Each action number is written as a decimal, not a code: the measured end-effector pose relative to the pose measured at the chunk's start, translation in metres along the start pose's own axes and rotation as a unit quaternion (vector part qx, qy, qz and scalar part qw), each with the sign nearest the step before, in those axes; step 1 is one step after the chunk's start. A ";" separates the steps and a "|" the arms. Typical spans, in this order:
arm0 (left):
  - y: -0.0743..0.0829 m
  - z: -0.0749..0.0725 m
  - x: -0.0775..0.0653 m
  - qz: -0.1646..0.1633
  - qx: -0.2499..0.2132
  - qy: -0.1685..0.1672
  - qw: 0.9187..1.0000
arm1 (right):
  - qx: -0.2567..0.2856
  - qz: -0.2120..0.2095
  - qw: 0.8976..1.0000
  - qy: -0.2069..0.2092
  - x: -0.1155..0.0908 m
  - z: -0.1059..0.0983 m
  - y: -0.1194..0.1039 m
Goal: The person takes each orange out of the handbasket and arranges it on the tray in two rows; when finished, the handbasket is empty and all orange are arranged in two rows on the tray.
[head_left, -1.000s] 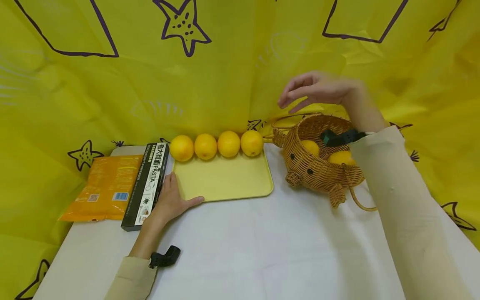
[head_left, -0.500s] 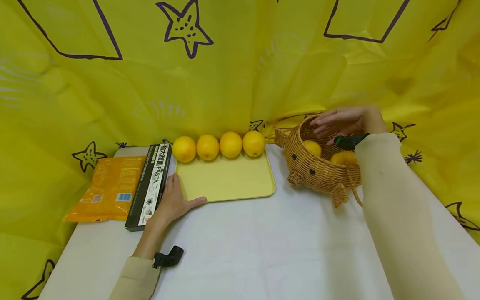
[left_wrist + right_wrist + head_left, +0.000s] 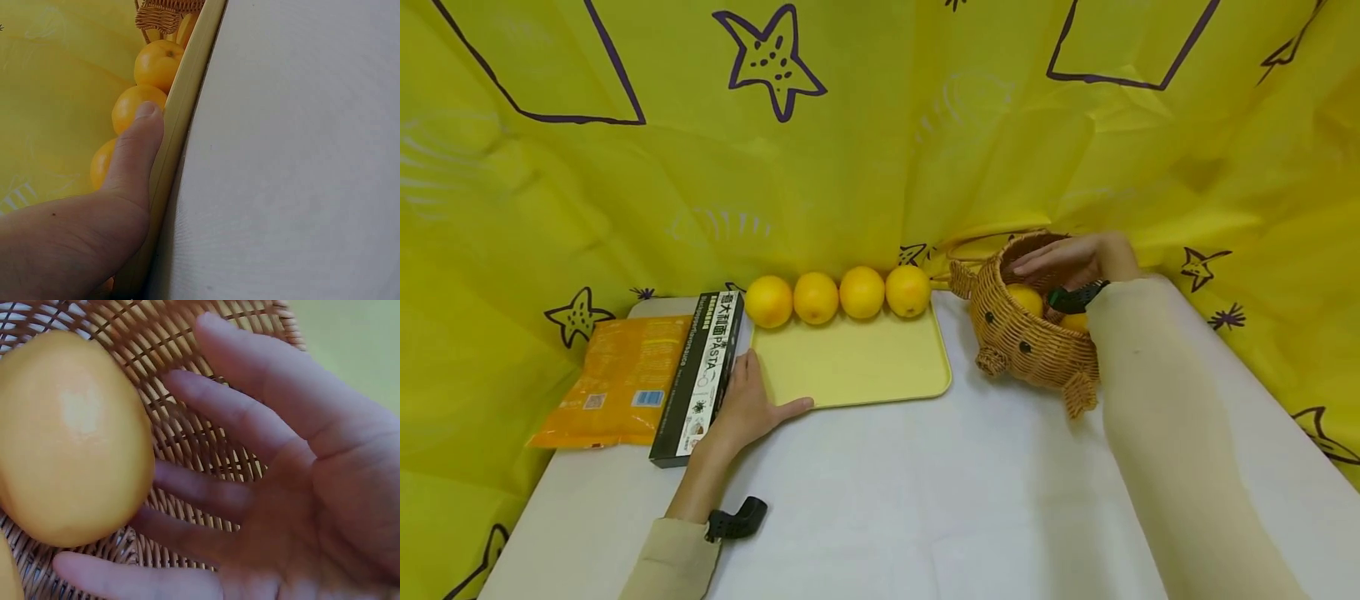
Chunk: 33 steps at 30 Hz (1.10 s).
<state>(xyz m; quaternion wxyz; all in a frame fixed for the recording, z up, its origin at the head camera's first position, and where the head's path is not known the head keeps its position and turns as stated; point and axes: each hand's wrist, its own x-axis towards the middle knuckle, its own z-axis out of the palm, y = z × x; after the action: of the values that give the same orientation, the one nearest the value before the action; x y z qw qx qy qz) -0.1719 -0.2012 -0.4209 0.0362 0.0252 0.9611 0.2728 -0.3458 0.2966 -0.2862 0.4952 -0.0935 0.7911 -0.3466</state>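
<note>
My left hand (image 3: 747,410) rests at the near left corner of a pale yellow tray (image 3: 850,367), its thumb along the front rim and its fingers beside the left rim. Several oranges (image 3: 862,292) stand in a row along the tray's far side. To the right, my right hand (image 3: 1067,258) reaches into a pig-faced wicker basket (image 3: 1037,354) holding more oranges. In the right wrist view its fingers are spread and loosely bent, with nothing gripped. An orange (image 3: 75,437) lies right at the fingertips, overlapping some of them in that view.
A black and white pasta box (image 3: 700,375) lies left of the tray, against my left hand. Beyond it is an orange plastic packet (image 3: 617,379). A yellow patterned cloth (image 3: 865,150) hangs behind the white-covered table (image 3: 887,500).
My right hand has come down from above the basket into it and turned its palm toward the oranges. My left hand has stayed at the tray's corner.
</note>
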 end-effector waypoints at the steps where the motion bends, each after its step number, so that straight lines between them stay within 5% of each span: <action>1: 0.000 0.000 -0.001 -0.002 0.002 -0.003 1.000 | 0.012 -0.001 1.000 -0.004 0.002 0.001 0.000; 7: 0.003 -0.003 -0.003 0.007 -0.003 0.003 1.000 | 0.005 0.001 1.000 0.001 0.010 0.005 -0.007; 14: 0.004 0.000 -0.003 0.013 -0.012 0.015 1.000 | -0.107 0.038 0.993 -0.004 0.015 0.005 -0.011; 25: 0.000 -0.001 -0.001 -0.002 0.008 0.000 1.000 | -0.129 0.018 0.991 0.010 0.023 0.004 -0.009; 33: -0.001 0.001 0.000 -0.001 0.002 0.001 1.000 | -0.095 0.017 0.995 0.000 0.024 0.004 -0.005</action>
<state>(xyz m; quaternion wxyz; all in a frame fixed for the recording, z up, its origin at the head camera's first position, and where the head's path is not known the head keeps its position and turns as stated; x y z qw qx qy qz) -0.1722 -0.2011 -0.4223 0.0360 0.0240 0.9616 0.2710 -0.3552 0.2790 -0.3018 0.4900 -0.1268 0.8220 -0.2611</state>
